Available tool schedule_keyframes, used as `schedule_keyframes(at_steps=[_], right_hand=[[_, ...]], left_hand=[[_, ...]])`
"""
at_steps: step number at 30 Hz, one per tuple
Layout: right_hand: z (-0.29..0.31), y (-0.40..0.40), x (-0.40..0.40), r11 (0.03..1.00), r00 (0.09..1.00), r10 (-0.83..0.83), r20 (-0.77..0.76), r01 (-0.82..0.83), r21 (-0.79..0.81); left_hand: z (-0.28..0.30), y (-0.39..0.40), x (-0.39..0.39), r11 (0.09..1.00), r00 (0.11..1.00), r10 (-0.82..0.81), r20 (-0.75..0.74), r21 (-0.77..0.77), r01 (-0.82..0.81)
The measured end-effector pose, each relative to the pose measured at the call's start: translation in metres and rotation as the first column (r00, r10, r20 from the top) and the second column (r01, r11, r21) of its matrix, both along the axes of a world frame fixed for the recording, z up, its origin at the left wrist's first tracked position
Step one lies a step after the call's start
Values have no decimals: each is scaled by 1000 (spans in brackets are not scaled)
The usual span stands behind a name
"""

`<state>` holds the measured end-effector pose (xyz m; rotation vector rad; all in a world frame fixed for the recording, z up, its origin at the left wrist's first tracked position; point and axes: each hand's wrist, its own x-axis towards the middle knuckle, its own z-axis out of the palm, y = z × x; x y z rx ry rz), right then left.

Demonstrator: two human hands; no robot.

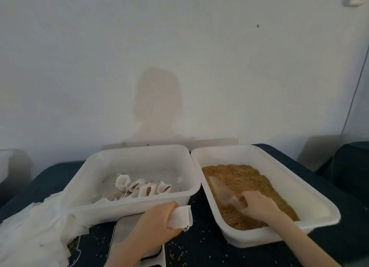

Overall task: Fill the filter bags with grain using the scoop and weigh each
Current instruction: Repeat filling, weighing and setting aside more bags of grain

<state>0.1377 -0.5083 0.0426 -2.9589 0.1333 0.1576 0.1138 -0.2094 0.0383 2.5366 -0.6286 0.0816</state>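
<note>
My left hand [157, 220] grips an empty white filter bag [180, 216] just in front of the left tub, above the scale [127, 232]. My right hand [257, 205] holds the handle of a clear plastic scoop [220, 190] whose blade lies in the brown grain [239, 178]. The grain fills the right white tub [311, 204]. The left white tub [139, 204] holds several filled filter bags [143, 186] lying in a row.
A loose heap of empty white filter bags [30, 230] lies at the left front on the dark tablecloth [199, 250]. Spilled grains dot the cloth. A plain wall stands right behind both tubs. A dark chair [351, 166] is at the far right.
</note>
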Motion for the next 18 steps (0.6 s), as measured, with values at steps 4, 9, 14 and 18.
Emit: schedule_keyframes(at_steps=[4, 9, 14, 18], right_hand=[[4, -5, 4, 961, 986, -50, 161, 91, -261], [7, 1, 3, 815, 955, -49, 292, 207, -542], [6, -2, 2, 855, 957, -11, 289, 159, -493], [1, -10, 1, 964, 968, -87, 235, 141, -225]], left_hand=[[-6, 4, 3, 1000, 1000, 8, 1, -9, -8], [-9, 7, 7, 1000, 999, 20, -29, -1, -20], [-11, 1, 5, 1000, 1000, 5, -25, 3, -5], [-11, -3, 3, 1000, 1000, -17, -12, 19, 18]])
